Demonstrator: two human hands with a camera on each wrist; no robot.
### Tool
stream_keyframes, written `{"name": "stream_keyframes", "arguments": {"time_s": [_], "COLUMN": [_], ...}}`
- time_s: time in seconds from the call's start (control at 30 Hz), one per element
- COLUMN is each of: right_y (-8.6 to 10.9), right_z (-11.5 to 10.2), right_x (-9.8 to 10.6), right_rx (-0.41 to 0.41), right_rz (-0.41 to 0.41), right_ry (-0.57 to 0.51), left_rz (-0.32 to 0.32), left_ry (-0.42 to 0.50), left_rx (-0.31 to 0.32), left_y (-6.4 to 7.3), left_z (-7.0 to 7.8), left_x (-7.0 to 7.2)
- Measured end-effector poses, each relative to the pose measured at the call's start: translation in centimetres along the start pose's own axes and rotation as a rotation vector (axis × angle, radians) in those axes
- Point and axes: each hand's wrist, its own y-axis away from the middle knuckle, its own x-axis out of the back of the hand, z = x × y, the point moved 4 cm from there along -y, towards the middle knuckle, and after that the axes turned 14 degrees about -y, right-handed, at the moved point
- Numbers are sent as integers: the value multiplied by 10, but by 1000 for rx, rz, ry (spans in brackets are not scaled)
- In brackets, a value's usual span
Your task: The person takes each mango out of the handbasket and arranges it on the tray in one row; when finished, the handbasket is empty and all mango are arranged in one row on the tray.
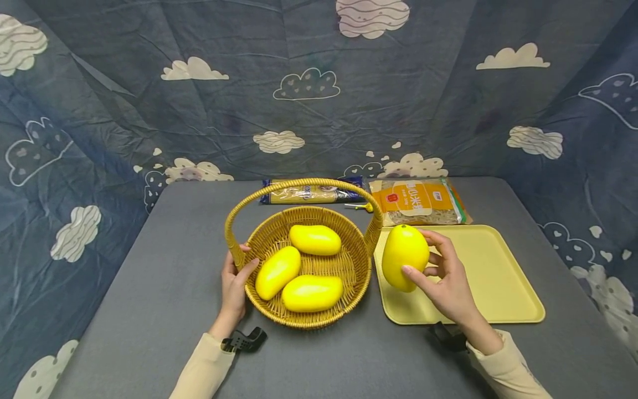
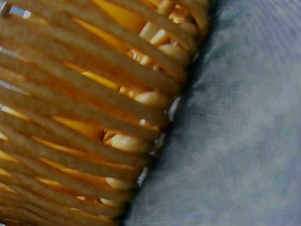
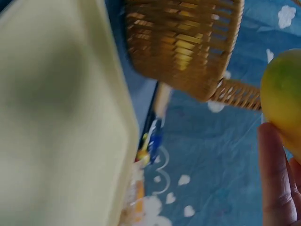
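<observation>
A round wicker basket (image 1: 359, 288) with a tall arched handle stands on the table, and three yellow mangoes (image 1: 312, 293) lie inside it. My left hand (image 1: 235, 285) grips the basket's left rim by the foot of the handle, thumb over the edge. Woven strands of the basket (image 2: 84, 103) fill much of the left wrist view. My right hand (image 1: 448, 277) holds another mango (image 1: 405, 255) above the tray's left part, thumb in front and fingers behind. In the right wrist view this mango (image 3: 284, 99) shows a greenish end beside my fingers (image 3: 275, 179).
A pale yellow tray (image 1: 503, 282) lies right of the basket. Behind stand a dark blue and yellow packet (image 1: 304, 194), a small yellow-headed item (image 1: 368, 207) and an orange grain bag (image 1: 418, 202). A cloud-patterned cloth (image 1: 309, 127) hangs behind the grey table (image 1: 164, 266).
</observation>
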Motion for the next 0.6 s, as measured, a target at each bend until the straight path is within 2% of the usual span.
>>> {"name": "stream_keyframes", "arguments": {"time_s": [0.2, 0.3, 0.47, 0.6], "right_y": [1, 0, -1, 0], "right_z": [20, 30, 41, 49], "right_x": [14, 17, 20, 21], "right_rx": [-143, -219, -295, -397], "right_rz": [34, 26, 3, -15], "right_ry": [109, 150, 205, 201], "left_rz": [-3, 3, 6, 5], "left_ry": [7, 5, 8, 6], "left_rx": [-2, 0, 4, 1], "left_y": [0, 1, 1, 1], "left_z": [1, 2, 2, 2], "left_x": [0, 1, 1, 0]}}
